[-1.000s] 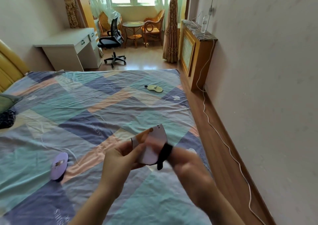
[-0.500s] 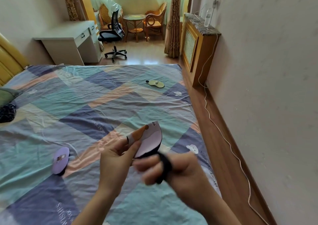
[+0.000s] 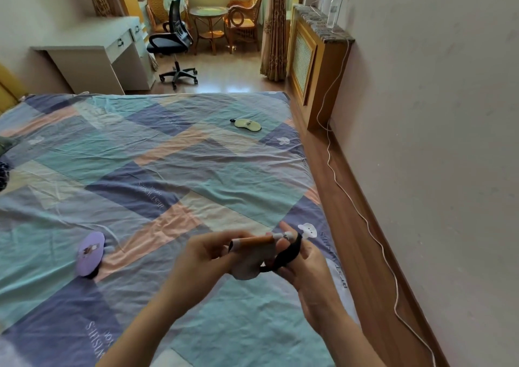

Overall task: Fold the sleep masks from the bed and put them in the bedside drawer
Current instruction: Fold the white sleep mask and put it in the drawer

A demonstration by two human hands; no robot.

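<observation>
Sleep mask (image 3: 252,250), folded, is held in the air above the near right part of the bed (image 3: 157,170), between both hands. It is pinched at its left end by the left hand (image 3: 202,257); its black strap (image 3: 285,257) is looped over fingers of the right hand (image 3: 303,265), which grips it, probably so the strap can be wound round and the fold kept shut. The long axis is seen to run left to right, roughly level, folded edge uppermost, strap end toward the wall. Two more masks are left on the bed: a purple mask (image 3: 90,253) near left, a yellow mask (image 3: 248,124) far right. No drawer is in view.
</observation>
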